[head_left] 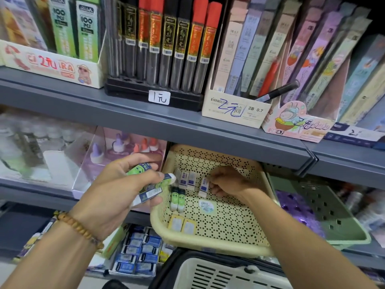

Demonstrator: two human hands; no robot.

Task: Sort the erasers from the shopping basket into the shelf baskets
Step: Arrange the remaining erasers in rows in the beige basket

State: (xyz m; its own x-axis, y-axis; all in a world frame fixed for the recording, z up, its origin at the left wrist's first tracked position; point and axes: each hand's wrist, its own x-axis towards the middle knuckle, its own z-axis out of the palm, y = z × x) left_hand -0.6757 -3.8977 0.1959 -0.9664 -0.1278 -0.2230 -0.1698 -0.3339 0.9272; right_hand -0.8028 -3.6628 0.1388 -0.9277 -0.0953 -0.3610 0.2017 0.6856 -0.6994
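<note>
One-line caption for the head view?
Right hand sets a white eraser into the yellow shelf basket; left hand holds more erasers.

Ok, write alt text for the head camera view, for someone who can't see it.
A person's right hand places a white-and-blue eraser in a cream perforated shelf basket, beside rows of white, green and yellow erasers. The left hand holds several more erasers above a white shopping basket; pencil-lead tubes fill the shelf above.
</note>
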